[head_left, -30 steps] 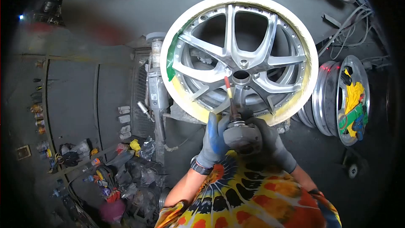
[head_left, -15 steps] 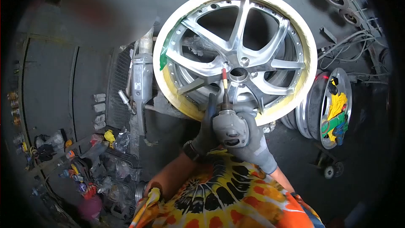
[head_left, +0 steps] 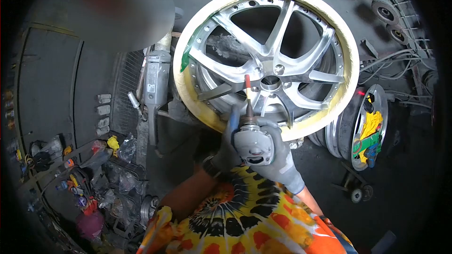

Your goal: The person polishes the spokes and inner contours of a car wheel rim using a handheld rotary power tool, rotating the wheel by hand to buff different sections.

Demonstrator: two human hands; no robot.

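Observation:
Both gloved hands are wrapped round a grey power tool (head_left: pixel 254 145), which has a thin shaft and a red tip. My left hand (head_left: pixel 227 148) grips its left side, with a dark band at the wrist. On the right side my right hand (head_left: pixel 282 160) is closed round the body. The red tip lies at a spoke near the hub of a silver multi-spoke wheel rim (head_left: pixel 270 63); whether it touches is hard to tell. Cream tape covers the rim's outer edge, with a green strip at the upper left.
A grey machine (head_left: pixel 157 82) stands left of the wheel. Another rim (head_left: pixel 360 155) at the right bears yellow cloth (head_left: pixel 372 124). Cables (head_left: pixel 393 68) and abrasive discs (head_left: pixel 386 13) are at the upper right; bags and bottles clutter the lower left.
The view has shifted. Both hands and the tool have turned, and the red tip has moved slightly left relative to the hub. Both hands still hold the tool.

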